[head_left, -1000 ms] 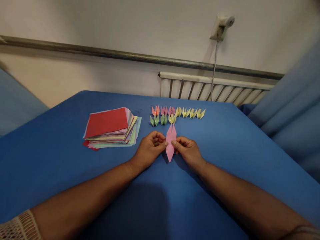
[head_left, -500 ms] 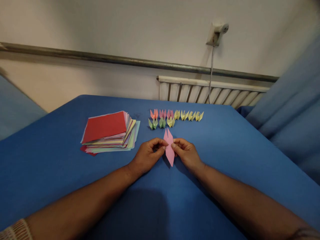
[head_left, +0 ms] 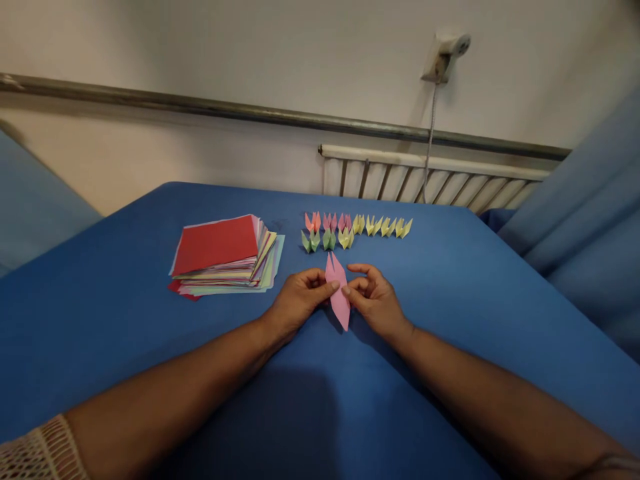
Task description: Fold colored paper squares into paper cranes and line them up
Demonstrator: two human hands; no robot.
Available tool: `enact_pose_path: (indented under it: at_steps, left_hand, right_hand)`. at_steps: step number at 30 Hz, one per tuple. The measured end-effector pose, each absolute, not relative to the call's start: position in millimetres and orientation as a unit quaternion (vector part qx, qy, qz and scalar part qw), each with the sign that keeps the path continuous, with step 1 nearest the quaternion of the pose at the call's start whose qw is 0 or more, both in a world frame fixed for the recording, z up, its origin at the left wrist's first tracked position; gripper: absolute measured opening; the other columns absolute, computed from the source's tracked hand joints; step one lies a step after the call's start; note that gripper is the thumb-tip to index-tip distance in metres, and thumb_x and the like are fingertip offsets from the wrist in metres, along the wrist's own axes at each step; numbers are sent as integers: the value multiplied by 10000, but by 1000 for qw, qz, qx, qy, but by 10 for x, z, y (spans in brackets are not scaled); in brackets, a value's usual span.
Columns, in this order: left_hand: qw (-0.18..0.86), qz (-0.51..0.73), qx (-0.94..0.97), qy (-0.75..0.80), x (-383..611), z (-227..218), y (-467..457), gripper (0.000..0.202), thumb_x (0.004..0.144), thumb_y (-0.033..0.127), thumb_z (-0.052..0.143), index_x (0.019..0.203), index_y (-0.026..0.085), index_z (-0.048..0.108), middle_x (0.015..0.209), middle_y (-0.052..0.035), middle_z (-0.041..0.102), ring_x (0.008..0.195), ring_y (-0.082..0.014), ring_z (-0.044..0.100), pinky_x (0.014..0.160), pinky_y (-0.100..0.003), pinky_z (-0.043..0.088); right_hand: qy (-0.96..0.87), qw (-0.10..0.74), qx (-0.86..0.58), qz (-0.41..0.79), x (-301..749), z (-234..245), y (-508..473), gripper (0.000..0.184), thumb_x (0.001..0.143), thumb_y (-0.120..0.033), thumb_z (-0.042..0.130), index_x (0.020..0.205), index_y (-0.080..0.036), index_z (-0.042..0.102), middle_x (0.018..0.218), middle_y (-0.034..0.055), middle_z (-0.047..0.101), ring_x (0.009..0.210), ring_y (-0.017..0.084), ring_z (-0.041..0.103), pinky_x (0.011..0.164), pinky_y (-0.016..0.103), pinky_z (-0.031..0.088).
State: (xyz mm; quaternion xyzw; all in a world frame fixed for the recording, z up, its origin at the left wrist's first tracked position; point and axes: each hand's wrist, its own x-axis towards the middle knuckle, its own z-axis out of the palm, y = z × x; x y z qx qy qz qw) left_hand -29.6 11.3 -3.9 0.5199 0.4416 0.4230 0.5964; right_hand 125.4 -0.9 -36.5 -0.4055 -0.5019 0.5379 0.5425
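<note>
A pink folded paper (head_left: 341,308), a long diamond with a split upper tip, is held up just above the blue table. My left hand (head_left: 301,294) pinches its left edge, with the thumb lying across the front. On the opposite edge, my right hand (head_left: 376,301) grips the paper between thumb and a curled finger, while its index finger reaches out away from it. Just beyond the paper stand small folded paper cranes in two rows, among them a green crane (head_left: 329,240), a yellow crane (head_left: 346,239) and an orange crane (head_left: 313,222).
Left of the cranes lies a stack of coloured paper (head_left: 217,247) with a red sheet on top. The blue table (head_left: 450,300) ends near a radiator (head_left: 380,175) and a wall pipe (head_left: 280,117). A blue curtain (head_left: 595,200) hangs at the right.
My left thumb has slid further across the pink paper. My right index finger has lifted away from it. The whole view has shifted slightly.
</note>
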Motion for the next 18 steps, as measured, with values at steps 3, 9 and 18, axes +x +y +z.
enact_pose_path:
  at_steps: [3, 9, 18]
  left_hand:
    - [555, 450, 537, 449, -303, -38, 120, 213, 703, 327, 722, 674, 142, 620, 628, 30, 562, 584, -79, 480, 584, -219, 382]
    - [532, 465, 538, 461, -327, -59, 139, 228, 709, 359, 713, 704, 145, 633, 658, 17, 584, 610, -97, 505, 608, -240, 398]
    - [529, 507, 493, 470, -333, -36, 170, 215, 685, 332, 730, 710, 142, 631, 637, 29, 580, 590, -86, 507, 587, -221, 402]
  right_hand:
    - [-504, 486, -432, 569, 1243, -370, -19, 297, 705, -444, 710, 755, -187, 570, 538, -57, 571, 445, 79, 487, 450, 214, 392]
    - [-520, 413, -448, 598, 1233, -315, -56, 366, 687, -505, 713, 645, -181, 551, 546, 1, 646, 448, 113, 578, 427, 218, 408]
    - [-529, 352, -436, 638, 1266, -262, -85, 351, 703, -487, 712, 718, -162, 581, 663, 41, 707, 541, 129, 656, 454, 196, 417]
